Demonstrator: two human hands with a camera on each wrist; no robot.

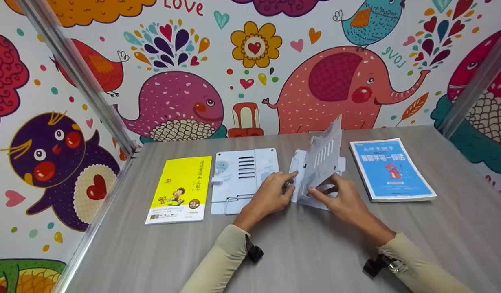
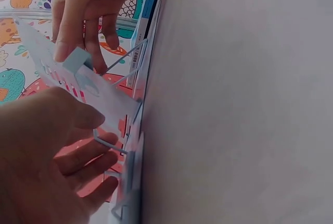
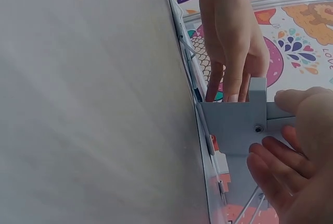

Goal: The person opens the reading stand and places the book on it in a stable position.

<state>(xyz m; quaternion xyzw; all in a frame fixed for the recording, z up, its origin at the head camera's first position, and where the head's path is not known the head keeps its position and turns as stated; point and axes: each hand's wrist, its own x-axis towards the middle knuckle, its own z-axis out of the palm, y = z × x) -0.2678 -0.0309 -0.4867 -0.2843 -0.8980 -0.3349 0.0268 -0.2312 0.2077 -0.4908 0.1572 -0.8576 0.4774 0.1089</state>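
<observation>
A pale grey folding book stand [image 1: 324, 156] has its slotted panel tilted up steeply from its base. My right hand [image 1: 345, 197] pinches the panel's lower edge, thumb on one face and fingers on the other. In the right wrist view, a small grey tab rises from the panel [image 3: 234, 125] beside that thumb. My left hand [image 1: 274, 193] is at the stand's left side, fingers loosely bent and thumb apart. Its fingertips are close to a bent wire leg [image 2: 110, 144] in the left wrist view. A second book stand [image 1: 234, 171] lies flat left of it.
A yellow children's book [image 1: 179, 183] lies at the left of the grey wood-grain table [image 1: 299, 252]. At the right is a thick blue book [image 1: 393, 169]. Behind the table rises a cartoon-printed wall [image 1: 254, 93] with metal posts at both sides.
</observation>
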